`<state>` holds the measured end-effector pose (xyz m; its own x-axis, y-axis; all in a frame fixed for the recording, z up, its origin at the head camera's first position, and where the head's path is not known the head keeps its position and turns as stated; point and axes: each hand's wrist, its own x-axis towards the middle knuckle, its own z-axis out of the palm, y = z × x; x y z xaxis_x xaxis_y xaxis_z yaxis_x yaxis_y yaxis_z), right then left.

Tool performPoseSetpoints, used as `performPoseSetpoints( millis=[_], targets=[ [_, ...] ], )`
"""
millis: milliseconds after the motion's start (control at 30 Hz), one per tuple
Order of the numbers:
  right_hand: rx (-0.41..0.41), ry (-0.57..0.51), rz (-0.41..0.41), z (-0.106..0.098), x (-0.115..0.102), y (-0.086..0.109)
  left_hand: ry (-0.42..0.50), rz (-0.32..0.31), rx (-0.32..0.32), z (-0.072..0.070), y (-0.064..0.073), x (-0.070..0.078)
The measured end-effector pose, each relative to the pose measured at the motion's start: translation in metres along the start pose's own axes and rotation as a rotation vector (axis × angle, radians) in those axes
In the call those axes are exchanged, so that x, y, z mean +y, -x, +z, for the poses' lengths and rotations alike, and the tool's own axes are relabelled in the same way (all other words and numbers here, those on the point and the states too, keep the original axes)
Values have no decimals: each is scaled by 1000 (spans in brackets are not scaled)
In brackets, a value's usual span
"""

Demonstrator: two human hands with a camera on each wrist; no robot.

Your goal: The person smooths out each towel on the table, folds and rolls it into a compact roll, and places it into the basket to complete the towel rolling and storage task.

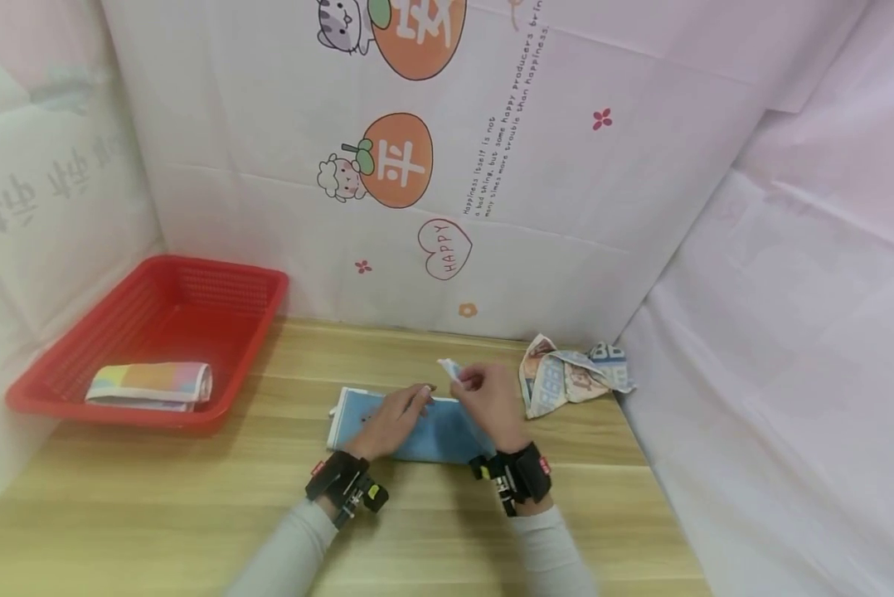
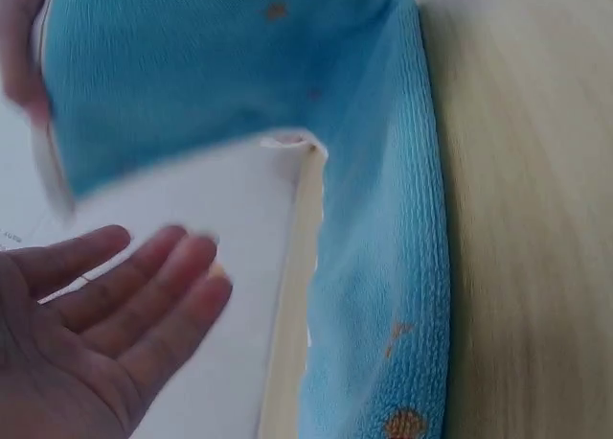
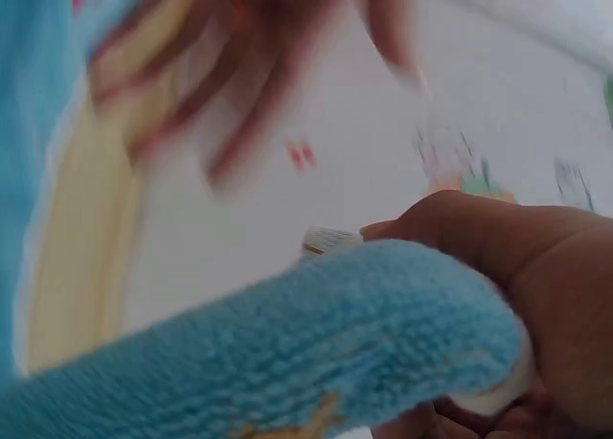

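Observation:
A blue towel (image 1: 439,433) with white edges lies in a long folded strip on the wooden table. My right hand (image 1: 495,406) pinches its right end and holds that end raised off the table. From the left wrist view, the blue towel (image 2: 369,266) bends upward where its lifted part meets the flat part. My left hand (image 1: 395,421) hovers above the middle of the strip. Its fingers (image 2: 158,286) are spread and relaxed, with nothing in them. In the right wrist view the thick towel end (image 3: 383,305) sits between thumb and fingers; the other hand is blurred there.
A red plastic basket (image 1: 256,352) stands at the left, with a folded multicoloured towel (image 1: 152,381) inside. On the right lies a crumpled printed towel (image 1: 574,377) near the side wall. White printed sheeting (image 1: 283,215) hangs behind the table (image 1: 417,531) and along both sides.

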<state>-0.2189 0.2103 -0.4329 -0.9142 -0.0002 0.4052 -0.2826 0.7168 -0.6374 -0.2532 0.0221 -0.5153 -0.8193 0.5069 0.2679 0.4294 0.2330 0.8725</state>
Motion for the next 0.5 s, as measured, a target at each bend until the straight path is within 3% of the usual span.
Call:
performPoseSetpoints(
  millis=[133,233,367,500],
  targets=[
    [-162,-28,-78,40,4,11,25,15,53,2,4,-2],
    [-308,-49,-94,58,14,20,-1,-11,61,4,8,-8],
    [-450,-73,-150,65,26,31,10,-38,41,7,11,-20],
    [-502,-133,-237,61,34,37,16,-20,25,6,10,-32]
  ],
)
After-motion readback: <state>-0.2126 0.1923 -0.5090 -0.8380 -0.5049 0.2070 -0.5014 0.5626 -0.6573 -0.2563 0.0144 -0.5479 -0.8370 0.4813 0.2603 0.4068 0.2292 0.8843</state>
